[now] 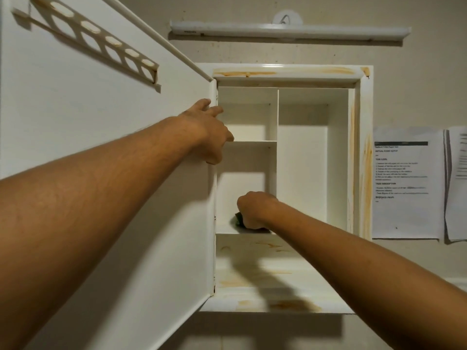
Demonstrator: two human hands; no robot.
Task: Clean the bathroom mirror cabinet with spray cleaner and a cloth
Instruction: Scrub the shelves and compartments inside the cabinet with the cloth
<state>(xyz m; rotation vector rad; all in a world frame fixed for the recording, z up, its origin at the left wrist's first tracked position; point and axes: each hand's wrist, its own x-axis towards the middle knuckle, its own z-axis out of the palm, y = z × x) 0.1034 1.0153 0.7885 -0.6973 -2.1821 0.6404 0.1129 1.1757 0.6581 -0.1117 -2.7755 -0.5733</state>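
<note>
The white wall cabinet (358, 152) hangs open, its shelves bare, with orange-brown stains on its frame and bottom ledge. Its door (106, 137) is swung out to the left. My left hand (209, 130) rests on the door's hinge edge, fingers straight against it. My right hand (252, 210) reaches into the lower left compartment and grips a dark green cloth (237, 219) pressed on the shelf. Most of the cloth is hidden under the hand. No spray bottle is in view.
A slotted holder rail (101, 44) is fixed to the inside of the door. A tube light (290, 30) runs above the cabinet. Printed sheets (404, 183) hang on the wall to the right. A vertical divider (273, 140) splits the cabinet.
</note>
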